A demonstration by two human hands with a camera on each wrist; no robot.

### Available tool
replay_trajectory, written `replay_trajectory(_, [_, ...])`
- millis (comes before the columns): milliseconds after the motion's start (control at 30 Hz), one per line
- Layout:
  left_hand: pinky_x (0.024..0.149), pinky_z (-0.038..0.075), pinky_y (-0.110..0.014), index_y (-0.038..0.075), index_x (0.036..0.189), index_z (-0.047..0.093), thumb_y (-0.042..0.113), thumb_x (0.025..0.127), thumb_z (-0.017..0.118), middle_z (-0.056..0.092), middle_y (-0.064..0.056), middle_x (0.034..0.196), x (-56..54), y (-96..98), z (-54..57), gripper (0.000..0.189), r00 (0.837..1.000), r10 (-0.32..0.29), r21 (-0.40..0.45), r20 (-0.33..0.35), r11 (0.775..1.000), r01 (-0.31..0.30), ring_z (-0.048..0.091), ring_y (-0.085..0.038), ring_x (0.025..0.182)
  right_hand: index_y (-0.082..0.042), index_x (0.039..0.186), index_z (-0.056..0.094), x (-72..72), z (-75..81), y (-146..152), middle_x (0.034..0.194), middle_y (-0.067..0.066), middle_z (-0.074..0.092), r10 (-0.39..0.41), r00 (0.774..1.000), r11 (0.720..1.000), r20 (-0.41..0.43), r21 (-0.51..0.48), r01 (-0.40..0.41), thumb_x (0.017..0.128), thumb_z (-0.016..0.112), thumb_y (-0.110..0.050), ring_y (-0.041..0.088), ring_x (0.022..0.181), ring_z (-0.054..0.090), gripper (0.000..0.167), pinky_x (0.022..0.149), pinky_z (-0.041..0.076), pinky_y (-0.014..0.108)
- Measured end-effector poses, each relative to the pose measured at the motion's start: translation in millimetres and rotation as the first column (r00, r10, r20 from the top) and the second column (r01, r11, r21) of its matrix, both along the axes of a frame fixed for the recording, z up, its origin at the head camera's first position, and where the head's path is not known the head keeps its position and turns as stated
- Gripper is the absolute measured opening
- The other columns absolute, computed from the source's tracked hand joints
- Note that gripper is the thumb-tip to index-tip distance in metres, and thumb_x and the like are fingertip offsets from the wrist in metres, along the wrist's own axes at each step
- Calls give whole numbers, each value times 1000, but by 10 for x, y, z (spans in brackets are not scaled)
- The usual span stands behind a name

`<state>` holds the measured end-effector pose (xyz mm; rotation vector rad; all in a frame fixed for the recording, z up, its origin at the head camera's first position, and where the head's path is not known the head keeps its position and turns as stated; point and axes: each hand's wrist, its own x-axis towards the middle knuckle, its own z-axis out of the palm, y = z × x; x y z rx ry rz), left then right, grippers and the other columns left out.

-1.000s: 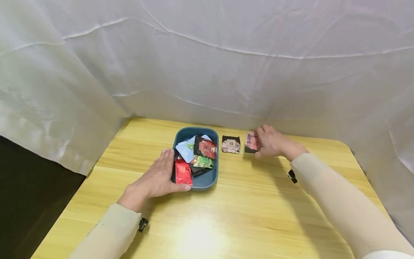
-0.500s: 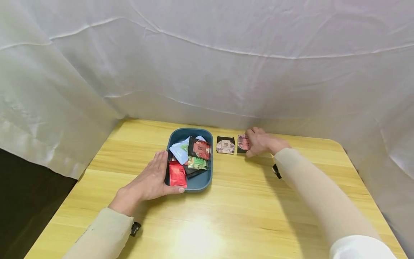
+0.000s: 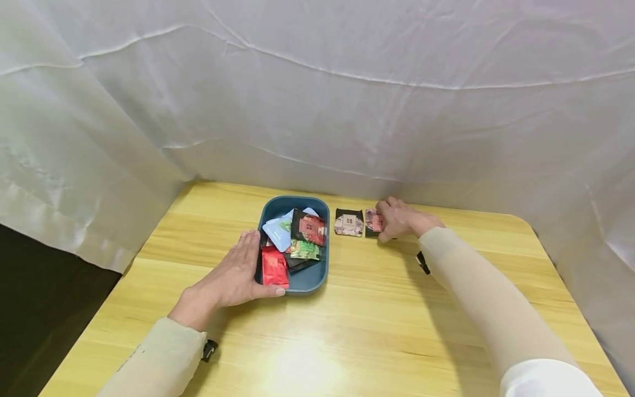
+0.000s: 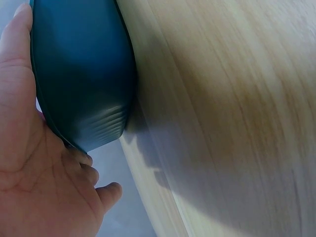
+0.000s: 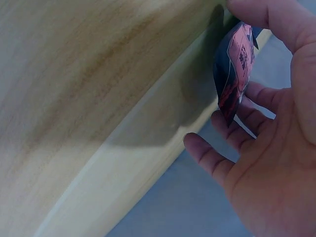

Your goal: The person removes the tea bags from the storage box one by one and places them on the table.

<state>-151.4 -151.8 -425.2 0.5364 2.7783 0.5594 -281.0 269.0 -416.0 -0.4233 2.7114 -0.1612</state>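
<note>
My left hand (image 3: pixel 225 278) rests along a dark blue box (image 3: pixel 327 248), its fingers straight against the left wall and its thumb across the near edge. Inside lie several tea bag sachets, among them a red one (image 3: pixel 274 267), a light blue one (image 3: pixel 279 234), a green one (image 3: pixel 305 250) and a black-and-red one (image 3: pixel 311 227). To the box's right, a black sachet with a pale label (image 3: pixel 349 223) lies flat. Beside it, my right hand (image 3: pixel 401 219) pinches a black-and-pink tea bag sachet (image 5: pixel 238 64) between thumb and fingers, covering its right end.
Yellow wood-grain table (image 3: pixel 377 325) lies under everything. Grey-white cloth (image 3: pixel 317 110) hangs close behind its back edge and along the sides. A dark area (image 3: pixel 44 309) lies beyond the left edge.
The black-and-pink sachet has shifted left with my right hand, narrowing the gap to the pale-labelled one. My left hand stays at the box. The head view has swung slightly.
</note>
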Motion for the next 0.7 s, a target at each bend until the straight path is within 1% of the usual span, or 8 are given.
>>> replay_trajectory(167, [131, 15, -58, -3, 167, 0, 84, 78, 72, 1, -24, 176, 12, 0, 5, 144, 1000, 0, -7, -2, 1000, 0, 0, -43, 164, 0, 162, 29, -17, -14, -11, 165, 32, 28, 9, 1000, 1000, 5, -2, -9, 79, 87, -35, 54, 153, 26, 107, 120, 27, 74])
replay_trajectory(433, [132, 14, -58, -4, 167, 0, 86, 77, 70, 0, -24, 176, 27, -22, -7, 145, 1000, 10, -16, 8, 1000, -10, -1, -43, 164, -3, 165, 25, -57, -70, -11, 169, 30, 20, -4, 999, 1000, 37, -15, 5, 80, 86, -37, 54, 156, 20, 111, 119, 26, 76])
replay_trajectory(500, [132, 14, -58, -4, 167, 0, 85, 77, 71, 1, -24, 176, 25, -17, -8, 145, 1000, 7, -9, 3, 1000, -6, 0, -44, 164, -2, 166, 23, -62, -79, 0, 170, 31, 19, -11, 999, 1000, 45, -17, 12, 79, 87, -37, 55, 156, 18, 113, 118, 25, 78])
replay_trajectory(633, [132, 14, -58, -4, 167, 0, 85, 77, 71, 2, -25, 176, 0, 37, -10, 145, 1000, -5, 8, -2, 1000, 5, 0, -44, 164, 2, 166, 20, -16, 3, 35, 170, 33, 14, -18, 999, 999, 34, -34, 19, 80, 87, -39, 57, 156, 14, 116, 119, 22, 78])
replay_trajectory(700, [132, 14, -57, -4, 167, 0, 84, 77, 71, 2, -25, 176, -19, 73, -8, 145, 1000, -11, 9, -2, 1000, 11, -1, -43, 164, 5, 165, 21, 17, 83, 42, 169, 35, 16, -8, 1000, 999, 1, -47, 9, 83, 85, -40, 57, 155, 16, 113, 121, 22, 76])
